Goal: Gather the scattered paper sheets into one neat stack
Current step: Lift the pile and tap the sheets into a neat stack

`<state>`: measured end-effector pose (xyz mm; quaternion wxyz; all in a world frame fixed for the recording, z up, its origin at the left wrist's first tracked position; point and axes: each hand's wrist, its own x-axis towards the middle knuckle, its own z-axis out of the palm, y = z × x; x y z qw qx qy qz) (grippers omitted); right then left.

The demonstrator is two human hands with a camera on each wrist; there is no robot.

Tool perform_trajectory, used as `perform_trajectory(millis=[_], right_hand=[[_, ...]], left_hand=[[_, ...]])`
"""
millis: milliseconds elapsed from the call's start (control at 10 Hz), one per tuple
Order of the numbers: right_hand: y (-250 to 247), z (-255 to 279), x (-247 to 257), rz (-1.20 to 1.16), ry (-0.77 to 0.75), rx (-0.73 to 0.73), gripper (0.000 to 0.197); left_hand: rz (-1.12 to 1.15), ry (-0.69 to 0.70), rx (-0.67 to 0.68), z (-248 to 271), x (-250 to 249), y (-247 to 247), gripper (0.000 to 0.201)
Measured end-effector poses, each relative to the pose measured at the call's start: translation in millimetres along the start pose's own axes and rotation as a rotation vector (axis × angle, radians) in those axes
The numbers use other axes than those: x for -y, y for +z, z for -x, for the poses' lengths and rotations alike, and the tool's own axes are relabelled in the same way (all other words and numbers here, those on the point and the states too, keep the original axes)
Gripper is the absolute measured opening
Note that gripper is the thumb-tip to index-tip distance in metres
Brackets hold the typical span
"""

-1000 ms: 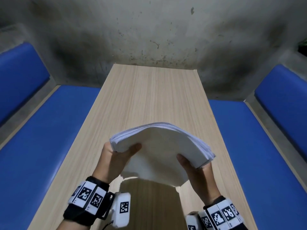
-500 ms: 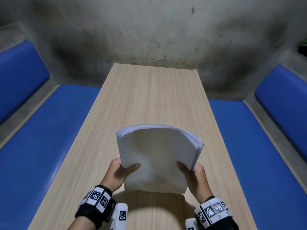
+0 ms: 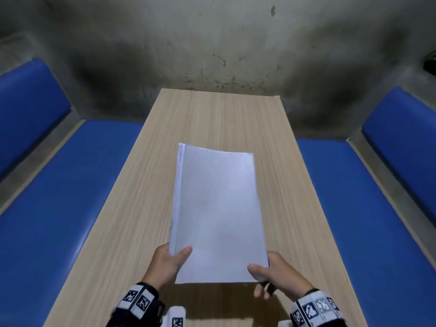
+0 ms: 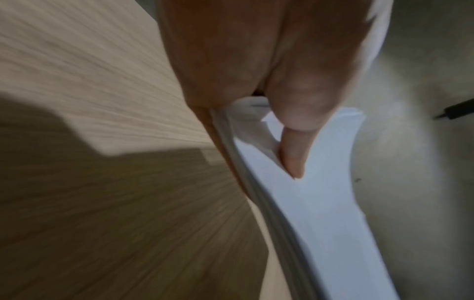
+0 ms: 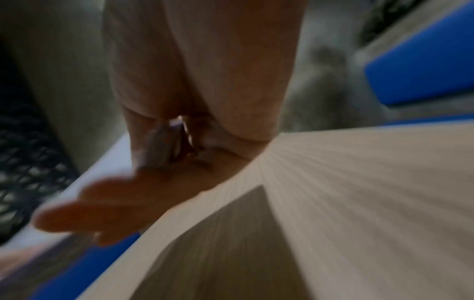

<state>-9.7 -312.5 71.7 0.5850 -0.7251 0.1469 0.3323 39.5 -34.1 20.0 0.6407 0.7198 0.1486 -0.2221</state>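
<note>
A squared white stack of paper sheets (image 3: 217, 208) stretches away from me, held just above the wooden table (image 3: 283, 161). My left hand (image 3: 172, 257) pinches its near left corner, thumb on top and fingers underneath. My right hand (image 3: 264, 274) pinches the near right corner the same way, thumb on top. The left wrist view shows the thumb pressed on the paper stack (image 4: 315, 203), whose edge runs down the frame. The right wrist view is blurred, with fingers (image 5: 84, 213) spread under a white sheet edge above the table (image 5: 359, 203).
Blue padded benches (image 3: 70, 208) (image 3: 368, 208) flank the narrow table on both sides. A stained grey wall (image 3: 212, 43) closes off the table's far end. The stack throws a shadow on the wood near me.
The stack, held upright and curved with its face toward me, has been swung down to lie nearly flat and squared, pointing away. Both hands dropped lower and kept hold of the near corners.
</note>
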Motion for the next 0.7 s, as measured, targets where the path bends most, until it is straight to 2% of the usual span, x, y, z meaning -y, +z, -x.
perform_trajectory(millis=[200, 300, 400, 500, 600, 700], right_hand=[[15, -31, -23, -0.115, 0.010, -0.129, 0.022], [21, -49, -36, -0.131, 0.087, -0.168, 0.023], [28, -58, -48, -0.114, 0.146, -0.230, 0.024], [36, -58, -58, -0.051, 0.197, -0.399, 0.018], [39, -51, -61, 0.056, 0.242, -0.480, 0.007], [32, -42, -69, 0.235, 0.278, -0.548, 0.030]], left_hand=[[-0.155, -0.015, -0.023, -20, 4, 6, 0.028], [-0.247, -0.138, 0.016, -21, 3, 4, 0.023], [-0.259, -0.199, 0.032, -20, 10, 5, 0.028], [-0.281, -0.201, -0.035, -18, 26, 10, 0.024], [-0.341, -0.192, -0.096, -15, 32, 13, 0.015], [-0.599, -0.185, -0.225, -8, 43, 5, 0.026]])
